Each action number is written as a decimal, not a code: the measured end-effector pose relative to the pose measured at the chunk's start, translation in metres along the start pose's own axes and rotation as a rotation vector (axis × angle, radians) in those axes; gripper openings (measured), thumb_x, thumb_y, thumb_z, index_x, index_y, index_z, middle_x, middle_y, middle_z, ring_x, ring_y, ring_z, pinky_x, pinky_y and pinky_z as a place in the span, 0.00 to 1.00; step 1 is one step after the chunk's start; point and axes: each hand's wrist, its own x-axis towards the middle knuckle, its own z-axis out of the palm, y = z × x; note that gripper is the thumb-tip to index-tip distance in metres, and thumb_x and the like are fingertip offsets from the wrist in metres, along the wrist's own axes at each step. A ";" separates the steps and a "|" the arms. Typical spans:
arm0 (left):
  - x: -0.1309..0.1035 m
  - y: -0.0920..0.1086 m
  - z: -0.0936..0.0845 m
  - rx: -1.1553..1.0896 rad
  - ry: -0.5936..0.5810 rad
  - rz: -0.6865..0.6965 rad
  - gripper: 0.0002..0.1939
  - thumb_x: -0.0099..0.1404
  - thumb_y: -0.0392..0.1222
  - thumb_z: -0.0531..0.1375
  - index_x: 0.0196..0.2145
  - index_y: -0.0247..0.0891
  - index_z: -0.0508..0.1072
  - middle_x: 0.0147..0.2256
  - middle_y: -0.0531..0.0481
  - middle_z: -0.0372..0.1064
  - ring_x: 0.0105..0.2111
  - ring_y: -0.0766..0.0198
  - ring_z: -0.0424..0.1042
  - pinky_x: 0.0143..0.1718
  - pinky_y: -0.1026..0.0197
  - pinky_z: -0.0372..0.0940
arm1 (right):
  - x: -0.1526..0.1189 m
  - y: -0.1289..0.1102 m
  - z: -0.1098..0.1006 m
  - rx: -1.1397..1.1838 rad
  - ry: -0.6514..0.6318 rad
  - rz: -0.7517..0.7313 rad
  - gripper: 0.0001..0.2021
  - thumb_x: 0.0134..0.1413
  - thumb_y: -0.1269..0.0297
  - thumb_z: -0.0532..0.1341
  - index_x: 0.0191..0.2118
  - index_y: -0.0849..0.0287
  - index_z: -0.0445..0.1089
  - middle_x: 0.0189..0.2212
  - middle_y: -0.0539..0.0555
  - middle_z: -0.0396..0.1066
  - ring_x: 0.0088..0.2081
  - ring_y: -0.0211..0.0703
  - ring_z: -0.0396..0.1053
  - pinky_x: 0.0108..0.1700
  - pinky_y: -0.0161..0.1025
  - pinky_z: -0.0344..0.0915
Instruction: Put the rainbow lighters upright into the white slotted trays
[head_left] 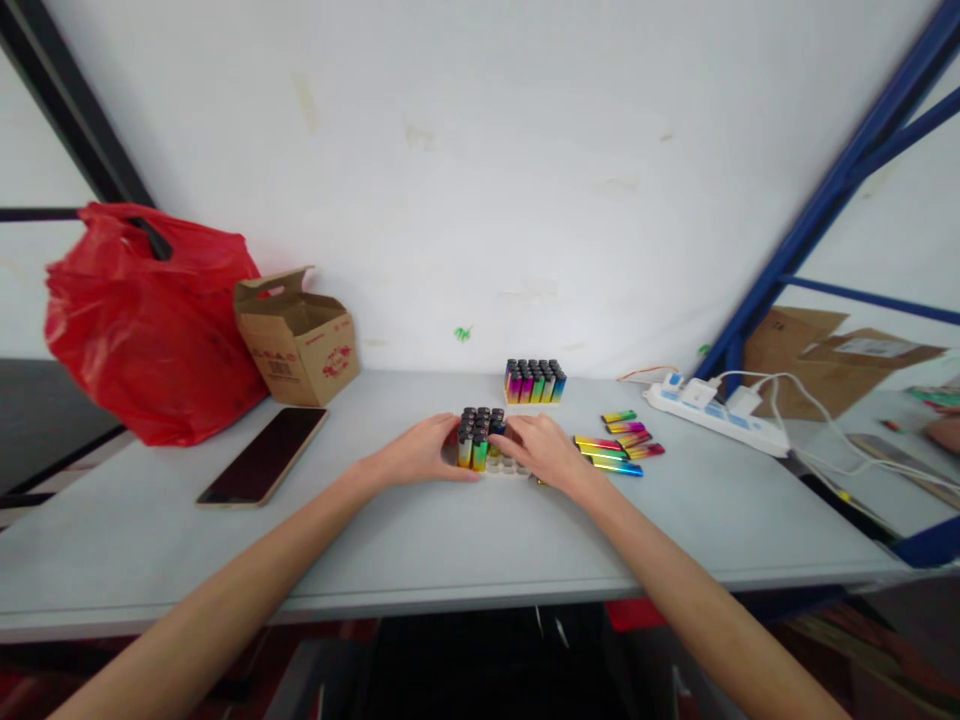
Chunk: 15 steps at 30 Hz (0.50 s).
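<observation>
Several upright lighters (480, 450) with black tops and shiny rainbow bodies fill the left part of a pale holder tray (507, 467) at the middle of the table. My left hand (426, 452) is wrapped round the tray's left end, thumb along the front and fingers behind. Over the tray's right side, my right hand (541, 446) is closed with its thumb against a lighter (496, 449) in the tray; its other fingertips are hidden. Open round slots show at the tray's front right. Loose lighters (611, 455) lie flat just right of my right hand.
A second tray of upright lighters (535, 382) stands behind, near the wall. To the left are a phone (264, 456), an open cardboard box (300, 345) and a red plastic bag (150, 330). A white power strip (716, 415) with cables lies at the right.
</observation>
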 end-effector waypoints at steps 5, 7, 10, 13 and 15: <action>0.000 0.000 -0.001 -0.002 -0.022 0.004 0.34 0.54 0.71 0.68 0.42 0.39 0.70 0.41 0.44 0.74 0.40 0.50 0.74 0.41 0.51 0.68 | -0.020 0.030 -0.033 0.100 0.034 0.049 0.20 0.76 0.52 0.52 0.36 0.56 0.72 0.32 0.54 0.75 0.35 0.45 0.70 0.40 0.40 0.62; 0.000 0.000 -0.001 0.013 -0.025 -0.008 0.34 0.53 0.73 0.67 0.40 0.40 0.69 0.41 0.44 0.74 0.39 0.50 0.74 0.40 0.51 0.68 | -0.036 0.055 -0.050 0.070 0.038 0.082 0.16 0.73 0.55 0.54 0.38 0.57 0.74 0.37 0.56 0.77 0.39 0.48 0.72 0.44 0.43 0.65; 0.000 0.000 -0.001 0.026 -0.027 -0.012 0.34 0.53 0.73 0.68 0.39 0.39 0.69 0.41 0.43 0.74 0.39 0.49 0.74 0.40 0.51 0.68 | -0.064 0.103 -0.076 -0.018 0.115 0.180 0.14 0.70 0.57 0.55 0.41 0.57 0.76 0.39 0.60 0.78 0.41 0.51 0.75 0.48 0.48 0.69; 0.000 0.000 -0.002 0.018 -0.034 -0.011 0.34 0.54 0.71 0.68 0.41 0.38 0.70 0.42 0.41 0.74 0.41 0.48 0.74 0.42 0.49 0.68 | -0.093 0.148 -0.092 -0.090 0.126 0.253 0.15 0.65 0.57 0.56 0.44 0.58 0.78 0.43 0.63 0.80 0.46 0.57 0.76 0.54 0.55 0.70; 0.000 0.000 -0.002 0.013 -0.031 -0.012 0.35 0.54 0.71 0.68 0.41 0.37 0.70 0.42 0.41 0.74 0.41 0.47 0.74 0.43 0.49 0.68 | -0.110 0.168 -0.096 -0.086 0.081 0.280 0.17 0.62 0.57 0.57 0.44 0.59 0.79 0.46 0.65 0.80 0.49 0.61 0.76 0.57 0.60 0.70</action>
